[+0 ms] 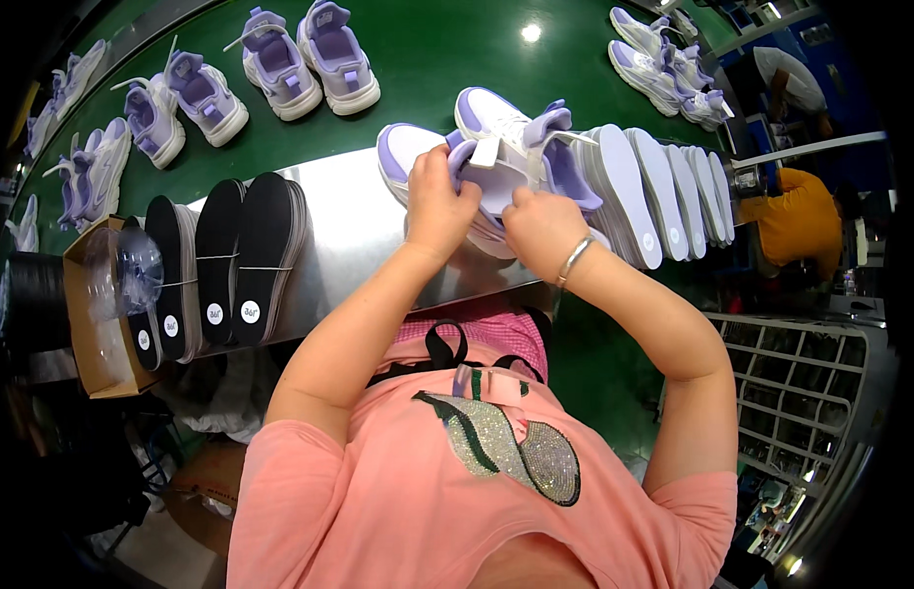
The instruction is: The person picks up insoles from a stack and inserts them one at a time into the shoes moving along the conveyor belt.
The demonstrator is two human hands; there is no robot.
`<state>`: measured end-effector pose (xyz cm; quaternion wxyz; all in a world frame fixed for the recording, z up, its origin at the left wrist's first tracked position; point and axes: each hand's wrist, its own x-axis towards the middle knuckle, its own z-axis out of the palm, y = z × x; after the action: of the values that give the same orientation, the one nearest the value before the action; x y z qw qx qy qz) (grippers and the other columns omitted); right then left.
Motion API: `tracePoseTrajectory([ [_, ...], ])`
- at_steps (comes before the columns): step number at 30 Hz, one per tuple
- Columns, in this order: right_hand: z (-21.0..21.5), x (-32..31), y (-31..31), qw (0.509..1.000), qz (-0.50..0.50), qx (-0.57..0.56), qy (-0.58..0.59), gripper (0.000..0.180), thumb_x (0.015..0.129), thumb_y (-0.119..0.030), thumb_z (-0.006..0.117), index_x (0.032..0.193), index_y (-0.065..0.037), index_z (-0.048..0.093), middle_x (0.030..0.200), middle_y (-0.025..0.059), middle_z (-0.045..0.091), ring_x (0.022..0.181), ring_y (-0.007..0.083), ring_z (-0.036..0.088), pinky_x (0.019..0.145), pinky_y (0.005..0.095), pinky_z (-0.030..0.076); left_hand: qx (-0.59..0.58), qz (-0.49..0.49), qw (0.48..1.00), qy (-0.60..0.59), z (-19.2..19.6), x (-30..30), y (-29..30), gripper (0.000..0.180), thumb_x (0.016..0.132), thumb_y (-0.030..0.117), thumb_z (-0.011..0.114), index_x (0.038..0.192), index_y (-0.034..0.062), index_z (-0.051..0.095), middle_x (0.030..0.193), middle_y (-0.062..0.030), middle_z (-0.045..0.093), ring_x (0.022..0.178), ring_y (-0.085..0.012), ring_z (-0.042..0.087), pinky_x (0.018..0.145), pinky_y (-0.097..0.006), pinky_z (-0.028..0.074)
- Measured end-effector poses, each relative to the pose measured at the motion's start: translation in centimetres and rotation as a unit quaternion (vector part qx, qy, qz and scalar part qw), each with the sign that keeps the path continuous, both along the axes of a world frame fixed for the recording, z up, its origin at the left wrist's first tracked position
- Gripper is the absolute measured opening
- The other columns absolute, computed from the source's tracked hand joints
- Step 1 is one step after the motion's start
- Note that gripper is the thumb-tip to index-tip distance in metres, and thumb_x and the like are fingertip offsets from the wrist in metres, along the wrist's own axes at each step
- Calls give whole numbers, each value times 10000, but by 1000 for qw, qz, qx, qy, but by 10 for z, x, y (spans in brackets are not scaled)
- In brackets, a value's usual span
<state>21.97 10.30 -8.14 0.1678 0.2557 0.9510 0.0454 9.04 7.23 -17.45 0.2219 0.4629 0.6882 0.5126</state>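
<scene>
My left hand (pixel 440 204) grasps the collar of a lavender-and-white shoe (pixel 401 149), which sits between my hands. The fingers of my right hand (pixel 547 234) are bent together at its opening — what they pinch, I can't tell. Just beyond them is a second shoe (pixel 492 114); white insoles (pixel 626 194) stand to their right, banded black insoles (pixel 268 240) left of my left fingers.
</scene>
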Motion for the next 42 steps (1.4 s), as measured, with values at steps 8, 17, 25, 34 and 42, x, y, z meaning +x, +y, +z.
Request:
tracePoseTrajectory([
  [8, 13, 7, 14, 990, 124, -59, -27, 109, 640, -84, 598, 742, -78, 635, 809, 51, 584, 787, 224, 597, 633, 327, 492, 35, 6, 999, -17, 4, 11, -2, 425, 656, 53, 525, 1055, -74, 452, 1036, -237, 477, 983, -381, 453, 879, -417, 366],
  [17, 43, 9, 11, 977, 166, -7, -135, 123, 654, -105, 598, 759, -68, 652, 812, 56, 585, 828, 216, 584, 607, 303, 475, 39, 5, 999, -24, 0, 16, -1, 414, 653, 42, 513, 1052, -57, 461, 1027, -234, 477, 974, -380, 455, 878, -416, 365],
  [25, -41, 3, 16, 994, -49, -38, 94, 132, 704, -174, 563, 760, -57, 586, 895, 106, 539, 773, 252, 563, 618, 350, 475, 54, 4, 998, -17, 3, 17, 3, 406, 656, 42, 503, 1047, -61, 464, 1011, -232, 487, 967, -376, 460, 877, -416, 367],
  [34, 28, 28, 1, 998, -41, -28, -32, 238, 711, -266, 599, 825, -58, 578, 830, 107, 570, 810, 252, 566, 688, 373, 443, 33, -1, 999, -24, -3, 18, 3, 411, 659, 54, 520, 1047, -65, 458, 1008, -235, 486, 972, -377, 458, 880, -417, 367],
  [42, -44, 10, 16, 996, 30, -35, 71, 96, 667, -122, 559, 727, -56, 593, 730, 93, 564, 702, 256, 567, 581, 350, 479, 18, -46, 997, -67, 5, 16, -3, 480, 612, 55, 560, 1066, -62, 456, 1040, -230, 472, 1002, -368, 449, 892, -397, 368],
])
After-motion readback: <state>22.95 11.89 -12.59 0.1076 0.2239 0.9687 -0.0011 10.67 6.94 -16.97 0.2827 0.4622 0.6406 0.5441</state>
